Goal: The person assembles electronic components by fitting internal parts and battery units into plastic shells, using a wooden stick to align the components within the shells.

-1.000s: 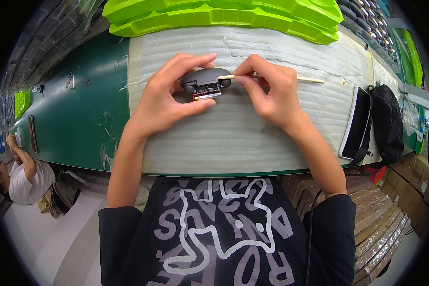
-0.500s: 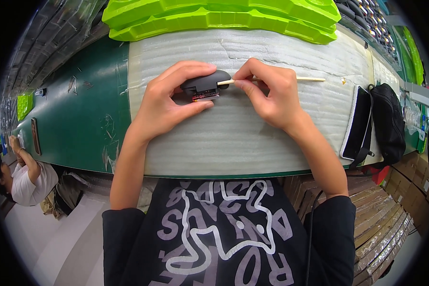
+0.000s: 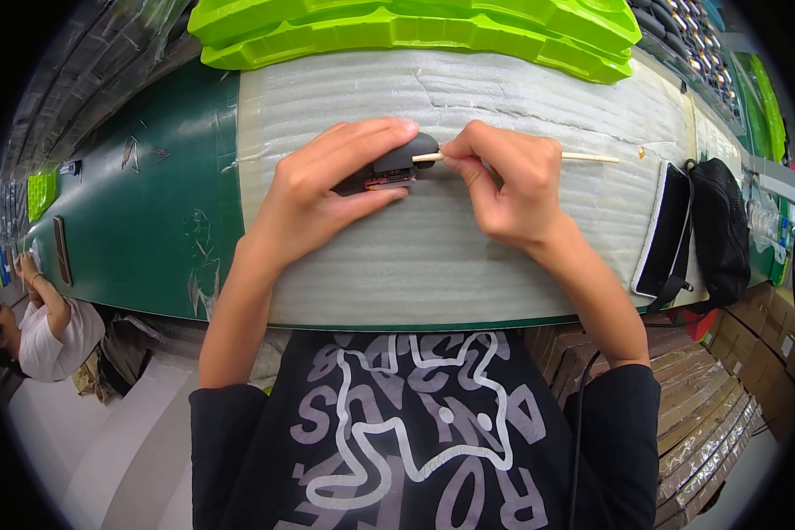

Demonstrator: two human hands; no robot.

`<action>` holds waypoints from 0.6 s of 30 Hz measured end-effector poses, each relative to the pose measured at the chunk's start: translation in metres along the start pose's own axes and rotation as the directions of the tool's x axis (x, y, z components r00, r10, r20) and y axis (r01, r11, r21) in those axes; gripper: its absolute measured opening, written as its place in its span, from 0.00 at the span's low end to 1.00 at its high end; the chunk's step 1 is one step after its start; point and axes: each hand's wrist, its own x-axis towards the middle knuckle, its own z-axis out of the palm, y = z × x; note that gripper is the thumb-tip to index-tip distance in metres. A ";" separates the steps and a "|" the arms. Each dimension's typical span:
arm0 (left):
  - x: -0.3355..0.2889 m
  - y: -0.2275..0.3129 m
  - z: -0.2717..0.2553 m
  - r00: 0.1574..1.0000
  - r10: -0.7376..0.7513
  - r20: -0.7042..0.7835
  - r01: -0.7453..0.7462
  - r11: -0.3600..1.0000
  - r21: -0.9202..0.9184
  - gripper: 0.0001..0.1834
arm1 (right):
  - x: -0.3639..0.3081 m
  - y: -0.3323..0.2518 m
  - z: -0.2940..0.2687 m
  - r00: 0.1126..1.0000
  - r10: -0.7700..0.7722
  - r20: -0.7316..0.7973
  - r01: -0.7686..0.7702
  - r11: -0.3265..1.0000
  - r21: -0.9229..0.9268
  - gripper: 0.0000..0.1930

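Upper centre, the left hand (image 3: 314, 190) gripped a dark device (image 3: 396, 162), seemingly light, best held by its shell (image 3: 424, 145); the right hand (image 3: 512, 181) pinched a stick (image 3: 592, 158).

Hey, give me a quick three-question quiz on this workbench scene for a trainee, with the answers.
1. True or false: the right hand pinches a thin pale stick.
2. Which hand holds the dark gray device? A: left; B: right; C: neither.
3. Fill in the color: the plastic trays beyond the pale foam sheet are bright ____.

Key: 1 true; 2 A, the left hand; 3 green.
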 end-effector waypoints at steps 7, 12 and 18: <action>-0.001 -0.005 -0.001 0.993 -0.117 0.003 0.116 0.982 -0.147 0.28 | 0.005 -0.001 -0.007 0.996 0.073 0.051 -0.075 0.996 0.053 0.05; 0.000 -0.003 0.002 0.993 -0.109 -0.036 0.102 0.981 -0.162 0.26 | 0.005 0.000 -0.011 0.991 0.123 0.053 -0.127 0.988 0.082 0.05; 0.000 -0.005 0.003 0.994 -0.088 -0.060 0.077 0.983 -0.164 0.26 | 0.005 -0.003 -0.011 0.986 0.118 0.121 -0.126 0.990 0.058 0.05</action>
